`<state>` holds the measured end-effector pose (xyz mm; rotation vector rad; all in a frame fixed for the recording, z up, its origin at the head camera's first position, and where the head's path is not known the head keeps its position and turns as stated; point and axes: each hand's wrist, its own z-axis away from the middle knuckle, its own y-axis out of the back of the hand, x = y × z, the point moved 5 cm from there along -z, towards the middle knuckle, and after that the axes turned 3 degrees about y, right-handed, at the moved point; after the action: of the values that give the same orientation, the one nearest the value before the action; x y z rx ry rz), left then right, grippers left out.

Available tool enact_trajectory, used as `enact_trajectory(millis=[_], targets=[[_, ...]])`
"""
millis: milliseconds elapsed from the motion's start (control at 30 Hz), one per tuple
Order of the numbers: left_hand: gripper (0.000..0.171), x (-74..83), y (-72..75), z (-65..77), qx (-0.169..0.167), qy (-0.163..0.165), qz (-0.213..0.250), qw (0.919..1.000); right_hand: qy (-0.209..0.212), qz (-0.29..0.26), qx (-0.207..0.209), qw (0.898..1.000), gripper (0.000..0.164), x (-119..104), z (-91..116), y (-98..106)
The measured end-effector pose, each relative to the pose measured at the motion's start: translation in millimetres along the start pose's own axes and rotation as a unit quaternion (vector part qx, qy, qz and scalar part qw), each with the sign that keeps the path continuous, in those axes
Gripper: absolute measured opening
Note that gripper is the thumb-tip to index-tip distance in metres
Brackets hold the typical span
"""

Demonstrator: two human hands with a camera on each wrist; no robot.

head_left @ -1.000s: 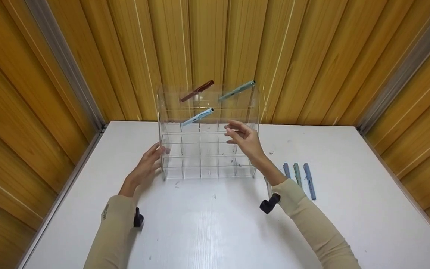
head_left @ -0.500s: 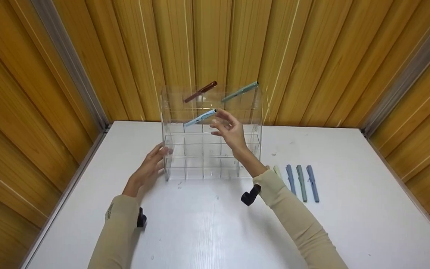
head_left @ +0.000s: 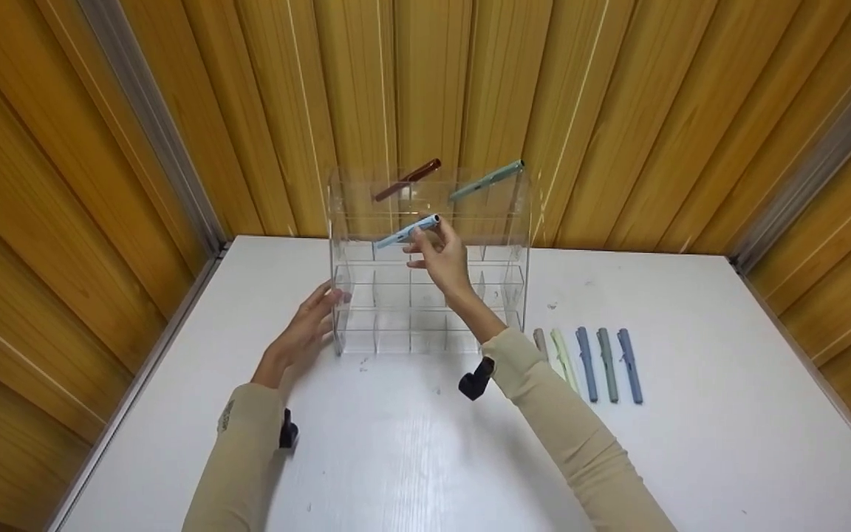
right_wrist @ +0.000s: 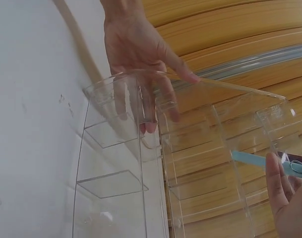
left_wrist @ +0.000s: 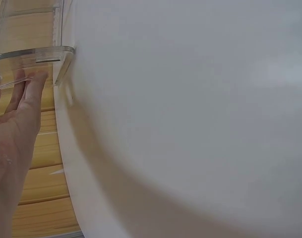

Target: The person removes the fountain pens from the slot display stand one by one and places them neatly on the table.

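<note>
A clear acrylic display rack (head_left: 429,330) with several compartments stands at the back of the white table. My right hand (head_left: 444,264) pinches a light blue pen (head_left: 394,238) that lies slanted in the rack's middle tier; the right wrist view shows the same pen (right_wrist: 250,158) beside the fingertips. On the upper tier, a dark red pen (head_left: 405,181) and a teal pen (head_left: 486,181) slant the same way. My left hand (head_left: 306,329) touches the rack's left side with extended fingers; in the right wrist view, that hand (right_wrist: 136,47) shows partly through the clear panel.
Right of the rack, several pens lie side by side on the table: a grey pen (head_left: 540,340), a light green pen (head_left: 562,355), a blue pen (head_left: 587,367), a green pen (head_left: 608,367) and another blue pen (head_left: 630,367). Wood-patterned walls (head_left: 617,125) enclose the table.
My right hand has moved left across the rack's front to the light blue pen and taken hold of it. The left hand stays at the rack's side. The head view has shifted slightly.
</note>
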<state>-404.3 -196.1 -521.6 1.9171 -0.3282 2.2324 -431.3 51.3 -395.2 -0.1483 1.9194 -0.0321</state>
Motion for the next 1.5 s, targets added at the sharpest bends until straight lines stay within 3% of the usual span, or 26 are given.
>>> enact_trajectory(millis=[200, 400, 633, 1000, 1200, 1500], targets=[[0.070, -4.2, -4.9, -5.0, -0.002, 0.010, 0.033, 0.9994, 0.009, -0.006, 0.019, 1.000, 0.030, 4.3, -1.8, 6.7], [0.067, -4.3, -7.9, -9.1, -0.002, 0.003, 0.031, 0.9995, 0.010, -0.028, 0.028, 0.999, 0.028, 3.4, -0.7, 13.4], [0.067, -3.0, -6.7, -11.7, -0.012, -0.008, 0.009, 0.9999, 0.043, -0.073, 0.057, 0.995, 0.024, -1.8, 7.1, 21.9], [0.068, -3.1, 2.5, -6.3, -0.005, -0.006, 0.004, 1.0000, 0.114, -0.037, 0.075, 0.990, 0.026, -25.6, 18.7, 29.0], [0.069, 0.0, 1.3, -13.5, -0.019, -0.007, 0.028, 0.9994, 0.098, -0.052, 0.092, 0.990, 0.033, -28.0, 25.4, 37.9], [0.066, 4.0, 8.7, -11.1, -0.016, -0.016, 0.017, 0.9996, 0.068, -0.078, 0.088, 0.991, 0.044, -19.9, 32.4, 53.6]])
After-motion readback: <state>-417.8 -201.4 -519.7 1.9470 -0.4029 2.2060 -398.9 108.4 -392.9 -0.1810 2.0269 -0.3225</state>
